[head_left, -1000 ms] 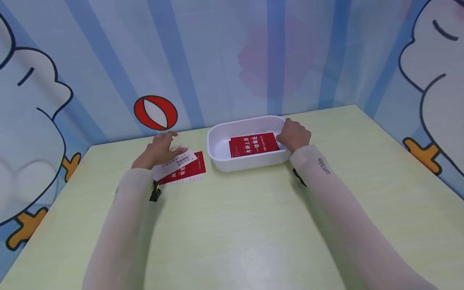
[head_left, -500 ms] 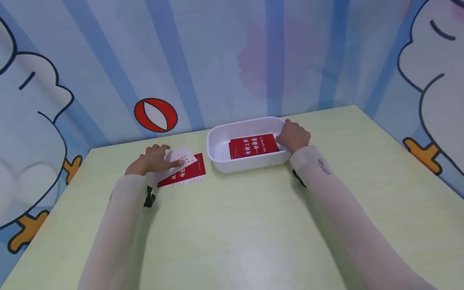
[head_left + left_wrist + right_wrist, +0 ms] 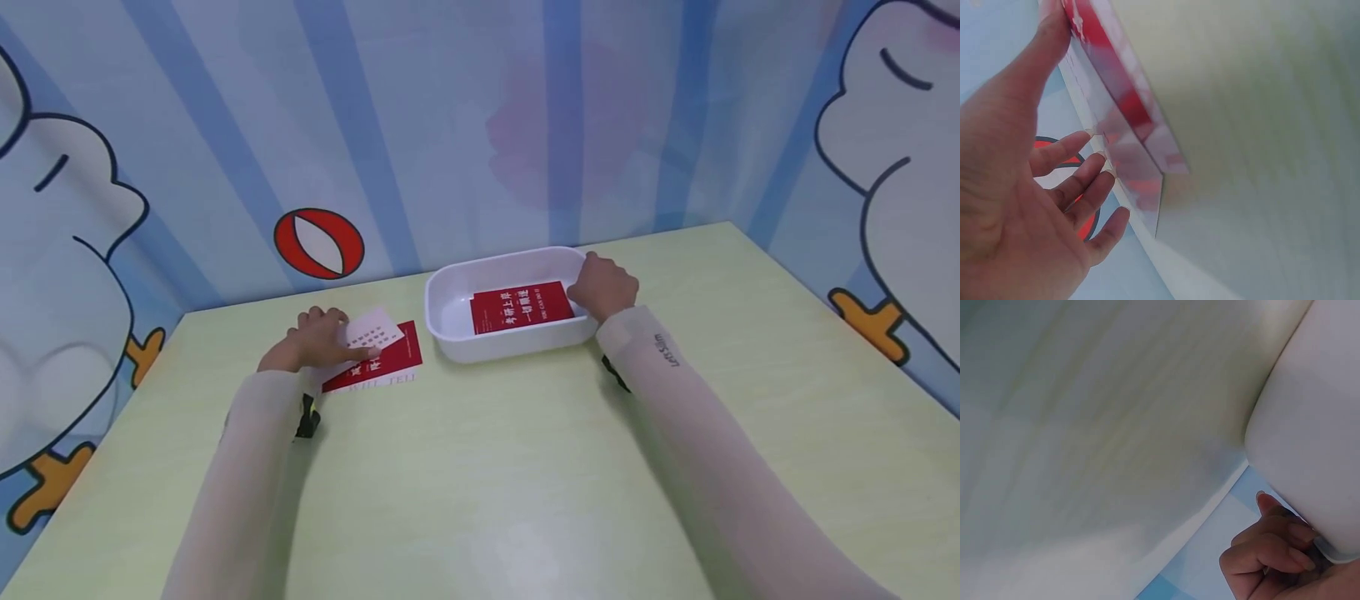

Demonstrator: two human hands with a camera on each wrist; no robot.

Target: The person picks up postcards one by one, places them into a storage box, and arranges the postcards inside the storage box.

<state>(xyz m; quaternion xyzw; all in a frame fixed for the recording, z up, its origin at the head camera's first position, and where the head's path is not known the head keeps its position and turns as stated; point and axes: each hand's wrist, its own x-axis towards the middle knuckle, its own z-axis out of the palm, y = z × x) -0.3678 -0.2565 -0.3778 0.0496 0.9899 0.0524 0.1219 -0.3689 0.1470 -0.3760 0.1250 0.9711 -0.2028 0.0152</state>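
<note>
My left hand (image 3: 315,340) is over a small pile of cards at the table's left rear. Its thumb lies on a white card (image 3: 378,327) printed with small marks, and its other fingertips meet that card's far edge in the left wrist view. Beneath lies a red card (image 3: 408,346) with white characters, and below that a pale card (image 3: 401,377) with large letters. My right hand (image 3: 606,287) grips the right end of a white plastic tub (image 3: 510,343), its fingers curled at the rim. Inside the tub lie red cards (image 3: 521,307) with white writing; how many cannot be told.
The pale green tabletop (image 3: 480,467) ends at a blue striped backdrop (image 3: 465,125) just behind the tub. Printed cartoon figures and a red ball (image 3: 318,243) decorate the backdrop.
My left hand has shifted slightly left and toward me, and the white card under it has turned a little over the red one. The right hand and tub hold their place.
</note>
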